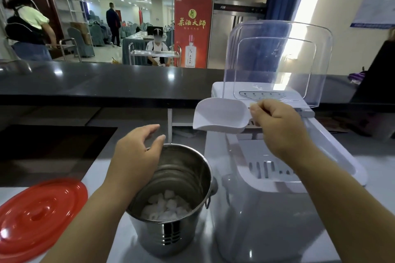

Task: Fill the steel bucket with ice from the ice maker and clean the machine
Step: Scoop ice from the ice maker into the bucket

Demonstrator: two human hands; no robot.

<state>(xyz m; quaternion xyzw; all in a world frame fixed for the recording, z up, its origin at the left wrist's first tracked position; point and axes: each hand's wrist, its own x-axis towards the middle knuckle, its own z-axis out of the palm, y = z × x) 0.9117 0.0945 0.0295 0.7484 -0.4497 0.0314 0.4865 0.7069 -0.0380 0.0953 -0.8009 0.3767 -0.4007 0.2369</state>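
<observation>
Inside, shiny steel bucket (pixel 171 205) holds white ice (pixel 165 208).

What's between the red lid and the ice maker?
In the head view, the steel bucket, part-filled with ice, stands between the red lid and the ice maker, with the left hand at its rim.

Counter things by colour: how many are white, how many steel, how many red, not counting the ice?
White: 2, the scoop held by the right hand, and the ice maker.
Steel: 1, the bucket, left hand over its rim.
Red: 1, the round lid.
Total: 4.
</observation>
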